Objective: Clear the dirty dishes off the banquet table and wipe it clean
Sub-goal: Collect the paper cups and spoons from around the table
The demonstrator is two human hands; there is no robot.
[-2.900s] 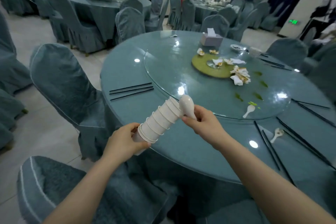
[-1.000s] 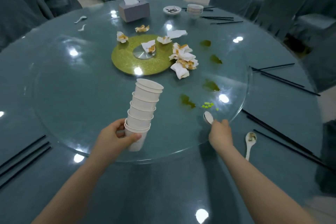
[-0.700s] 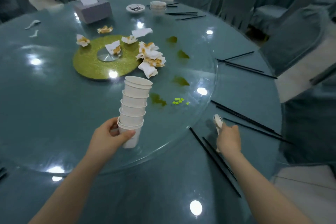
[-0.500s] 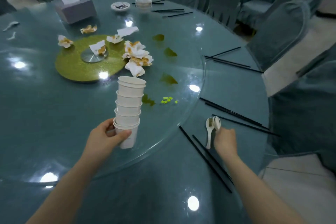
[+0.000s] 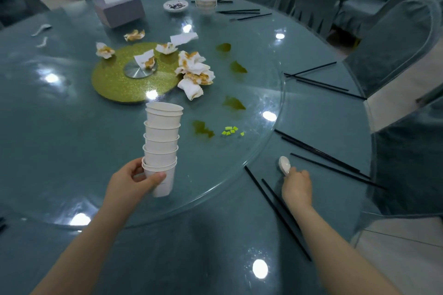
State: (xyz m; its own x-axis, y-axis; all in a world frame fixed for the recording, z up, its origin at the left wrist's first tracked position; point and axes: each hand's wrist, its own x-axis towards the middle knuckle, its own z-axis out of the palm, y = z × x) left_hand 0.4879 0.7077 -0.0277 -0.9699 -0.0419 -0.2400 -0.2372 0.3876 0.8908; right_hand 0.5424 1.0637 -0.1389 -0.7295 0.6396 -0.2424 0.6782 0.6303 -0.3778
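You stand in a banquet hall at a round teal tabletop [image 5: 167, 258] ringed by chairs in grey-blue covers [image 5: 395, 55], with a glass turntable [image 5: 60, 151] lying on top of it. Your left hand [image 5: 129, 182] has its grip wrapped around the bottom cup of a stack of white cups [image 5: 161, 148], held upright above the near part of the glass. Your right hand [image 5: 297, 187] is down at the tabletop just outside the glass rim, its grip closed on the handle of a white spoon [image 5: 284, 165] whose bowl sticks out past the fingers; whether it holds a second spoon, you cannot tell. Black chopsticks [image 5: 275, 208] lie beside that hand on both sides, and more pairs lie farther round the right edge [image 5: 321, 82]. On the glass near the cups are green sauce smears [image 5: 202, 129] and small yellow-green bits [image 5: 230, 130]. Beyond them, a pile of stained crumpled napkins [image 5: 194, 74] sits at the edge of a gold disc [image 5: 115, 81], with more napkins scattered over and around it. At the far side stand a grey tissue box [image 5: 119, 9], a small dish [image 5: 175, 5] and a short stack of bowls [image 5: 205, 1]. Two more white spoons [image 5: 41, 30] lie at the far left.
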